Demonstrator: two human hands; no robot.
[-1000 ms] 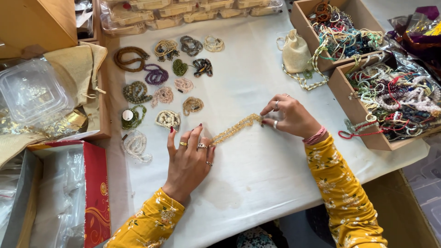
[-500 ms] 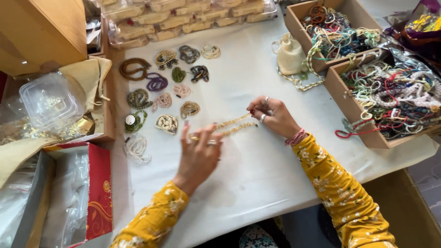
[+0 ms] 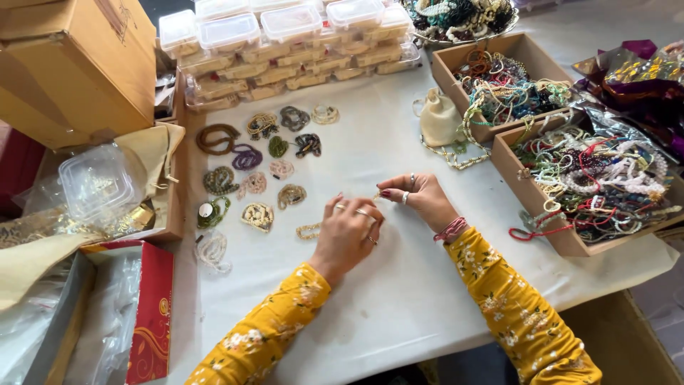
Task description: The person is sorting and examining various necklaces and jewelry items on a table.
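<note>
**Both hands meet on a pale bead strand at mid-table**

A pale gold bead strand (image 3: 309, 230) lies on the white-covered table (image 3: 399, 306), near its middle. One end curls free just left of the left hand (image 3: 349, 232); the rest runs under that hand toward the right hand (image 3: 417, 196). The left hand lies palm down over the strand, its fingers (image 3: 360, 214) curled together, so whether they pinch the beads cannot be told. The right hand's fingers (image 3: 392, 194) are pressed together at their tips, pinching the strand's far end just beside the left hand's fingertips. Both hands wear rings, and yellow flowered sleeves cover the arms.

To the left of the hands, small coiled bracelets (image 3: 258, 215) in brown, purple, green and cream lie in loose rows. Behind them stand stacked clear plastic boxes (image 3: 285, 43). A small cream pouch (image 3: 439, 121) sits to the right, next to two open cardboard trays (image 3: 502, 139) heaped with tangled bead strings. At the left edge are a cardboard carton (image 3: 78, 64) and a red box (image 3: 151, 314).
</note>
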